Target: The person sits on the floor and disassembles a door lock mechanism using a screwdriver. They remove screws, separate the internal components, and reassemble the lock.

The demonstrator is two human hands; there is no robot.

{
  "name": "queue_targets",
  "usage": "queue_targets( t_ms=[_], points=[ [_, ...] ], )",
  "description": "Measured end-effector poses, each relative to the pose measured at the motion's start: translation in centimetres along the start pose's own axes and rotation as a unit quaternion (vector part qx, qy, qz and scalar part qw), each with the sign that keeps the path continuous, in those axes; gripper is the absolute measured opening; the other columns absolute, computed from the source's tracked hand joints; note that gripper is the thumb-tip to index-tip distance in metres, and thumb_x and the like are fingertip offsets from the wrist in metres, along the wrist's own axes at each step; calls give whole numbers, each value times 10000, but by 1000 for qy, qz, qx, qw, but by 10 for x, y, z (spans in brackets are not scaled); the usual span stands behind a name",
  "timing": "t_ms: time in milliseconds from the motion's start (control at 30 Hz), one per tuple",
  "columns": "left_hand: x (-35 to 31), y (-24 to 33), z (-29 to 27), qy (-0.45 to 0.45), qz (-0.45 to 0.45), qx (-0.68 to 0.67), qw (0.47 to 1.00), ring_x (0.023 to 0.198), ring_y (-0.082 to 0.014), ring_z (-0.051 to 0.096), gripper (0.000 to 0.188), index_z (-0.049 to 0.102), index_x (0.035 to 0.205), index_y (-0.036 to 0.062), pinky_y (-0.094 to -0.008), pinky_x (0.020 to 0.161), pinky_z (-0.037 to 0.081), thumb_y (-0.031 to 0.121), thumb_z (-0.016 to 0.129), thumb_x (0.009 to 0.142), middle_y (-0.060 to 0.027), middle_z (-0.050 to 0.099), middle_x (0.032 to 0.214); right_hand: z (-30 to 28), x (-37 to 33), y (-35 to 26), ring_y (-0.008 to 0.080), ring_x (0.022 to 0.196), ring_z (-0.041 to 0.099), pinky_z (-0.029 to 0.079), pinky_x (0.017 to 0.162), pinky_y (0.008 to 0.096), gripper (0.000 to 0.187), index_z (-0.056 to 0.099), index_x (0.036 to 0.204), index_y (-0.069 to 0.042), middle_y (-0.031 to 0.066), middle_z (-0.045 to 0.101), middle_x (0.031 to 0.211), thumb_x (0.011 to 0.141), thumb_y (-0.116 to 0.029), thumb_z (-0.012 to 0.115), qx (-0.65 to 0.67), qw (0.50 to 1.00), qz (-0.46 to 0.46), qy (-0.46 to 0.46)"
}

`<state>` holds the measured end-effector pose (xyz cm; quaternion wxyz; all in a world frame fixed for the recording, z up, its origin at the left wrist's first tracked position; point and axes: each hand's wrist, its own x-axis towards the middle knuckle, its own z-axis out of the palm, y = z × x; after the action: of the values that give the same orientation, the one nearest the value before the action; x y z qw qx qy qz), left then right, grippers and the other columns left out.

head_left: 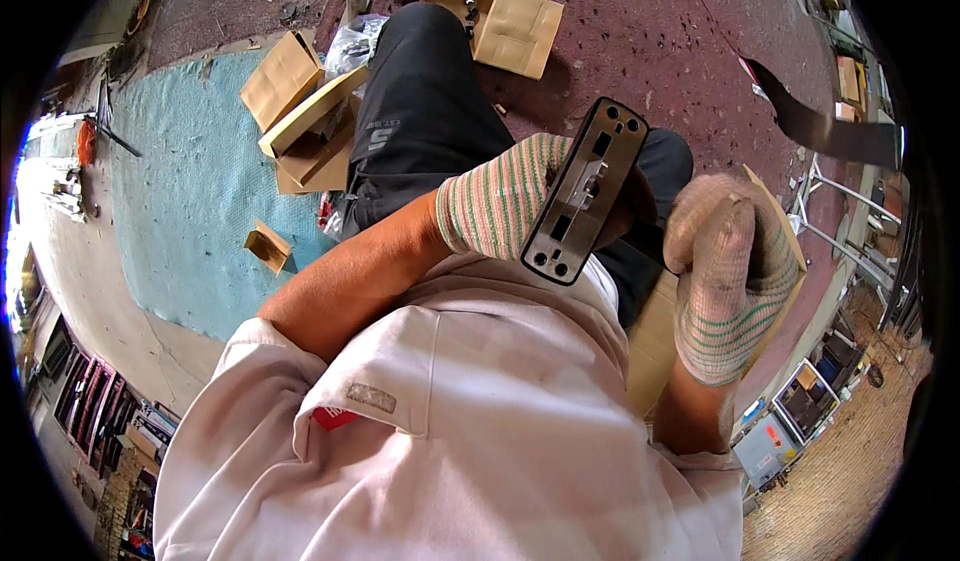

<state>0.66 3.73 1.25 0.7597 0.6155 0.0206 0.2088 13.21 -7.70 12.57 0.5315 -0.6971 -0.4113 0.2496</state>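
Note:
My left hand [495,196], in a striped knit glove, is closed round a long metal plate [575,206] with rounded ends and a black rim. Its brushed face is turned up, showing round holes at both ends, dark slots and a small mechanism in the middle. The plate is tilted above my lap, and part of my left fingers is hidden behind it. To the right of the plate and apart from it, my right hand [730,271], gloved too, is raised with its fingers curled in. Whatever those fingers hold, if anything, cannot be made out.
An open cardboard box [518,31] with small dark parts lies beyond my knees. More cardboard boxes [283,81] and a small open carton [268,247] are on the blue-green mat [180,191] at left. Cardboard [652,346] lies under my right arm. White metal tubing [850,189] stands far right.

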Motion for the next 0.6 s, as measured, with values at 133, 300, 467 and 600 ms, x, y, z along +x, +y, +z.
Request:
queue_targets(
  t_ms=[133, 300, 467, 600],
  points=[
    [1, 5, -7, -7, 9, -3, 1000, 888, -190, 671, 222, 674, 1089, 7, -314, 820, 535, 50, 648, 872, -108, 708, 979, 5, 1, 2, 96, 731, 578, 491, 708, 248, 214, 646, 967, 25, 31, 644, 807, 888, -172, 670, -48, 997, -56, 16],
    [-1, 4, -14, -1, -27, -39, 999, 876, -191, 669, 203, 684, 1066, 7, -316, 812, 536, 53, 650, 872, -107, 708, 971, 8, 5, 3, 109, 735, 594, 500, 710, 262, 198, 639, 972, 22, 58, 656, 827, 882, -152, 662, -47, 996, -68, -28],
    [-8, -14, -18, 14, -26, -60, 998, 858, -197, 676, 183, 698, 1029, 11, -319, 783, 544, 44, 659, 853, -111, 712, 964, 13, 17, -4, 120, 684, 582, 482, 654, 255, 159, 618, 905, -1, 76, 645, 793, 884, -155, 650, -90, 991, -79, -62],
    [-10, -11, -21, 27, -9, -66, 997, 836, -208, 686, 185, 708, 998, 32, -317, 773, 552, 32, 657, 820, -114, 711, 936, 23, 25, -15, 126, 688, 573, 459, 643, 245, 144, 605, 882, -12, 61, 621, 756, 889, -150, 643, -140, 985, -65, -74]
  ],
)
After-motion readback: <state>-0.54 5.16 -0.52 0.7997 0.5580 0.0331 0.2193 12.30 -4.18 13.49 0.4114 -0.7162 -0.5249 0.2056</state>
